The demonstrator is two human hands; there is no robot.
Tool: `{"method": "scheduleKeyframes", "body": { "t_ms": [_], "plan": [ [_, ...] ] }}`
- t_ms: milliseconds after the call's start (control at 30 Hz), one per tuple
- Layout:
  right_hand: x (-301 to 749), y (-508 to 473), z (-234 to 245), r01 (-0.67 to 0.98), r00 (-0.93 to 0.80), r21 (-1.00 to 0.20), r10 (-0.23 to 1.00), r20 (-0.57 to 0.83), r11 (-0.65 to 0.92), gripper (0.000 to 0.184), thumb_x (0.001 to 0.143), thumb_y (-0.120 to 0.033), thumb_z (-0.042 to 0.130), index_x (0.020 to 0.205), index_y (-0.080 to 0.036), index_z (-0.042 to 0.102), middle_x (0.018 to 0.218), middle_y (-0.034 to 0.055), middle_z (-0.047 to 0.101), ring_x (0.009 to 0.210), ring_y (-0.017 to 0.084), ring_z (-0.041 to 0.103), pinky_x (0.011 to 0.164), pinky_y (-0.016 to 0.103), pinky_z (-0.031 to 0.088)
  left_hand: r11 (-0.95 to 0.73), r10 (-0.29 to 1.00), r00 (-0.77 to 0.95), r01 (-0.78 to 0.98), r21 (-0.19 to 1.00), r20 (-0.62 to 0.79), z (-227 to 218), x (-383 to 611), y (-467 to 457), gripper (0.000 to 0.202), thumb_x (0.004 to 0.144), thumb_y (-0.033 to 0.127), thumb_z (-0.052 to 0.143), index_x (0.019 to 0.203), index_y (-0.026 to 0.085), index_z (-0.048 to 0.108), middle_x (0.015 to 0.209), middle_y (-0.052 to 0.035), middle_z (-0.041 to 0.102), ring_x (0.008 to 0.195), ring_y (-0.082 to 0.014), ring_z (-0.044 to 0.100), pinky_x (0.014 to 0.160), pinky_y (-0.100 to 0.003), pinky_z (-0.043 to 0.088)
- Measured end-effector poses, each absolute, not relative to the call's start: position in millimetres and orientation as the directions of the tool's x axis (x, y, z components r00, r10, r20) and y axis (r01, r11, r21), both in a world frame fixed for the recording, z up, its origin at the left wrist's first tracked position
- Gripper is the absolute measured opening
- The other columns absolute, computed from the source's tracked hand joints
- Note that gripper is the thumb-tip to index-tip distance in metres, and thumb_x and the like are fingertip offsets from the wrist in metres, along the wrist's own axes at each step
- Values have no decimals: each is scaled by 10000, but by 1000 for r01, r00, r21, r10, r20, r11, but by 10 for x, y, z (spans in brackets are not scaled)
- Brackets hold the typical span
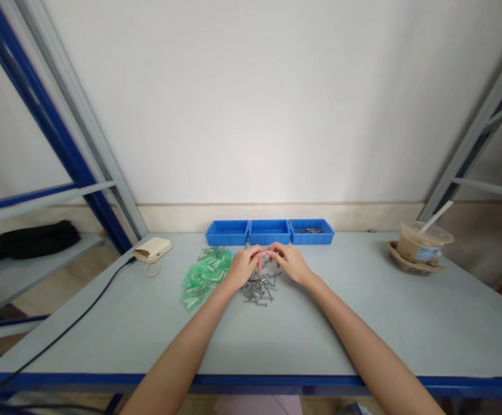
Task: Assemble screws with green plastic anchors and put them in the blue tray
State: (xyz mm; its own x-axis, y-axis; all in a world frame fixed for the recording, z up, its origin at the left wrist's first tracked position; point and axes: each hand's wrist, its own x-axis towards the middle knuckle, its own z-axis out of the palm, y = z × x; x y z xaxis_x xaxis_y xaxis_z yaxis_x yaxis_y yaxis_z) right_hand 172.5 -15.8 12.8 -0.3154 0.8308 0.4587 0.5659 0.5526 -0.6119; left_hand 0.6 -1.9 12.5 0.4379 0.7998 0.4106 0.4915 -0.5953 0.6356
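Two hands meet near the rear edge of the desk (363, 323): our left hand (242, 266) and right hand (291, 262), fingers curled together (holding anything? cannot tell). The screw pile (259, 288) lies just beneath them, on our side.

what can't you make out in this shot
Head view: whether the left hand and right hand pinch anything; their fingers cover it.
Head view: floors of the left blue bin and middle blue bin, behind their front walls.
Head view: the metal pieces in the right blue bin, too small to identify.
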Motion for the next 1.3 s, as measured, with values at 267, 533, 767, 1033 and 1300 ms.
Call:
{"method": "scheduleKeyframes", "body": {
  "t_ms": [267, 533, 767, 1033, 1300],
  "plan": [
    [1724, -172, 174, 549, -326, -614, 822, 468, 567, 362, 861, -442, 424, 728, -168, 619, 627, -12, 620, 548, 96, 510, 583, 197, 341, -580, 810, 431, 491, 651, 397, 163, 7, -45, 287, 867, 387, 370, 805, 174, 552, 545, 31, 587, 507, -117, 507, 553, -211, 367],
    [1728, -162, 151, 611, -296, -588, 842, 451, 530, 460, 885, -460, 348, 659, -166, 620, 545, -20, 570, 514, 92, 473, 556, 200, 312, -596, 800, 457, 532, 602, 388, 184, 16, -70, 250, 857, 341, 396, 758, 187, 566, 576, 27, 584, 549, -124, 513, 595, -220, 375],
    [1698, -174, 155, 632, -297, -541, 819, 492, 554, 290, 855, -421, 447, 859, -211, 647, 784, 4, 660, 628, 112, 530, 606, 209, 331, -572, 818, 428, 548, 610, 383, 158, 8, -42, 346, 888, 353, 308, 647, 190, 494, 530, 18, 563, 532, -134, 518, 587, -233, 374],
    [1695, -166, 142, 677, -302, -538, 856, 420, 503, 454, 899, -390, 344, 617, -167, 621, 609, -4, 627, 571, 109, 526, 584, 212, 310, -543, 819, 463, 435, 718, 339, 180, -16, -34, 310, 870, 404, 354, 793, 179, 553, 576, 22, 604, 468, -108, 513, 540, -211, 399],
    [1678, -175, 150, 570, -303, -611, 832, 465, 550, 228, 841, -384, 485, 914, -218, 623, 795, 3, 663, 623, 118, 569, 607, 206, 373, -537, 839, 383, 477, 696, 386, 182, -9, -32, 363, 861, 433, 353, 676, 175, 528, 531, 22, 570, 469, -117, 517, 505, -213, 382]
  ]
}}
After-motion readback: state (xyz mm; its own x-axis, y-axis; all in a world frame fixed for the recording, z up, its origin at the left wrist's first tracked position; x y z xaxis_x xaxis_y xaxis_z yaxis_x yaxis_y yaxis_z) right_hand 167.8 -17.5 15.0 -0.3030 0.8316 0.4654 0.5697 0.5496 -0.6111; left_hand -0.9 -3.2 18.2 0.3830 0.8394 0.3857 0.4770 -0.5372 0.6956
